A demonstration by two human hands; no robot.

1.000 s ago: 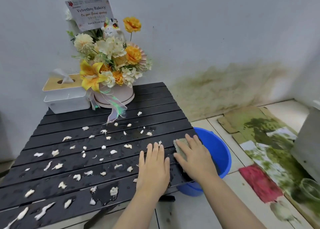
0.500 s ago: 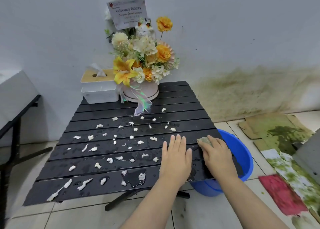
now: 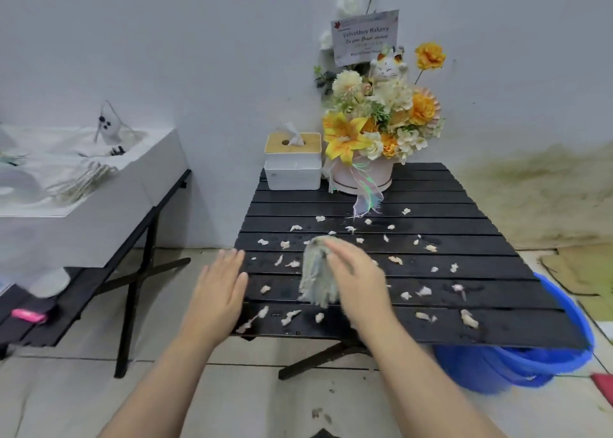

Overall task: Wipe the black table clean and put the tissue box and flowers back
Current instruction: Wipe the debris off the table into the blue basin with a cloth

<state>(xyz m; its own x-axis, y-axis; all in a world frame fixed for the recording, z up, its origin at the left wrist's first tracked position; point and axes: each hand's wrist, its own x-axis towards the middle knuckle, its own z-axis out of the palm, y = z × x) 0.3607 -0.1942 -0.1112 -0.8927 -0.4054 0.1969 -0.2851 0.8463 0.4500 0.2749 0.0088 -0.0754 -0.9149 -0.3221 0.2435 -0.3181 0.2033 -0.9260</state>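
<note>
- Leftmost, a second table (image 3: 99,185) stands against the wall, well apart from the black one; white sheeting and pale clutter lie on top, details too washed out to tell. A pink item (image 3: 29,315) sits on its low shelf.
- Left hand (image 3: 219,291): open, fingers spread flat, palm down, at the near-left corner of the black table (image 3: 464,202). Whether it touches the slats I cannot tell.
- Rag (image 3: 316,275): pale, shaggy, motion-blurred, hanging over the table's middle slats just left of the right hand.
- Right hand (image 3: 356,273): blurred, fingers curled around the rag, gripping its upper part.
- Table surface: slatted, wet-looking, strewn with white scraps (image 3: 426,291) from mid-table to the near edge, on both sides of the hands.
- Tissue box (image 3: 293,165): white with a tan lid, one tissue sticking up, on the far-left corner of the black table against the wall.
- Flowers (image 3: 378,122): yellow, orange and cream, in a round pale pot just beside the box on its right, far edge of the table. A cat figure (image 3: 388,67) and a printed card (image 3: 364,38) stand among the stems; a ribbon trails onto the slats.
- Bucket (image 3: 530,361): blue, on the floor at the table's near-right corner, partly under the top.
- Right edge: stained wall base and flattened cardboard (image 3: 577,268) on the tiles.
</note>
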